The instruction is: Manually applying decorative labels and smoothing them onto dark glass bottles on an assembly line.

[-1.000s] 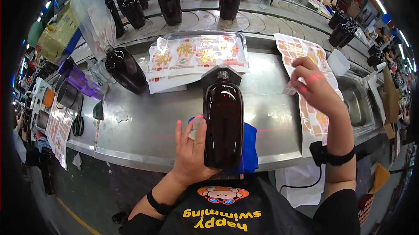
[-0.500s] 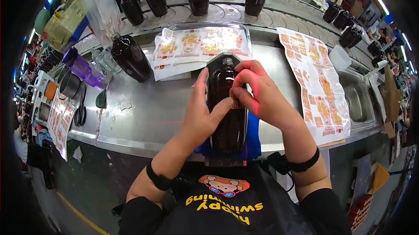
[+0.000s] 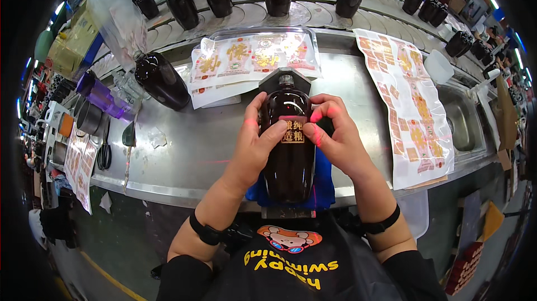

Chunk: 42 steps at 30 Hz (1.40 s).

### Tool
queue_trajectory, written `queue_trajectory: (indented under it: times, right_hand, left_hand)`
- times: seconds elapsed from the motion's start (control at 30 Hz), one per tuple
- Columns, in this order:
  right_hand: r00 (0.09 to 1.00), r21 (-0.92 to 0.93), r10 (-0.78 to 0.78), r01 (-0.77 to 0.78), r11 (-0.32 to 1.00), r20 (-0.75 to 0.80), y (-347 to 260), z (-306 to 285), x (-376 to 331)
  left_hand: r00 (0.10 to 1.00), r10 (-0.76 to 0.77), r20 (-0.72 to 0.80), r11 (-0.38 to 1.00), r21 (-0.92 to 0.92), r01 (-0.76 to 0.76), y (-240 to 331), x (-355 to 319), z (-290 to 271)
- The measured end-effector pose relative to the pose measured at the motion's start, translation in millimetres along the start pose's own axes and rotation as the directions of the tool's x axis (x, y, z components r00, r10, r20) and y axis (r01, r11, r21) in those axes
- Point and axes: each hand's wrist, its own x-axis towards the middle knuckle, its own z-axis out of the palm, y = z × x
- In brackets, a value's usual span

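Note:
A dark, glossy bottle (image 3: 288, 172) lies in front of me, neck pointing away, in a dark angular holder (image 3: 305, 81) with blue cloth (image 3: 324, 181) beneath. A small gold-on-dark square label (image 3: 293, 132) sits on its upper body. Wrapped along the bottle's left side, my left hand (image 3: 254, 139) presses its thumb on the label's left edge. My right hand (image 3: 335, 133) is at the right side, its thumb tip at the label's right edge and its index finger bent close by. Red laser light falls on my fingers and the bottle.
Printed label sheets (image 3: 224, 80) lie on a tray beyond the bottle; another long sheet (image 3: 400, 105) is at right, beside a sink (image 3: 464, 122). At left stand another dark bottle (image 3: 162, 80) and a purple container (image 3: 103, 97). Several dark bottles ride the conveyor (image 3: 240, 24) behind.
My right hand has drawn back from the bottle's front to its right side, uncovering the label. My left thumb has shifted left. Bottles on the conveyor have moved right.

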Motion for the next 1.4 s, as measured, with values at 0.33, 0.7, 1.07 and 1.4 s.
queue_trajectory:
  times: [0.33, 0.7, 1.07, 1.4]
  right_hand:
    - [0.994, 0.019, 0.108, -0.108, 0.994, -0.003, -4.9, 3.9, 6.7]
    - [0.993, 0.053, 0.118, -0.118, 0.992, 0.001, -2.1, 5.8, 7.1]
    - [0.995, 0.019, 0.098, -0.098, 0.995, -0.014, 0.8, 9.2, 9.5]
    - [1.0, -0.054, 0.019, -0.019, 0.998, -0.012, -3.8, 7.7, 6.5]
  left_hand:
    - [0.999, -0.025, -0.03, 0.997, -0.071, 0.023, 0.0, 3.8, 2.4]
    - [1.0, 0.025, 0.012, 1.0, 0.014, -0.025, -1.8, -0.1, -1.5]
    - [0.999, 0.036, 0.01, 0.999, -0.031, -0.036, -8.3, 2.1, -3.3]
    - [0.998, 0.037, 0.053, 0.996, 0.074, -0.041, -3.5, -1.8, -3.4]
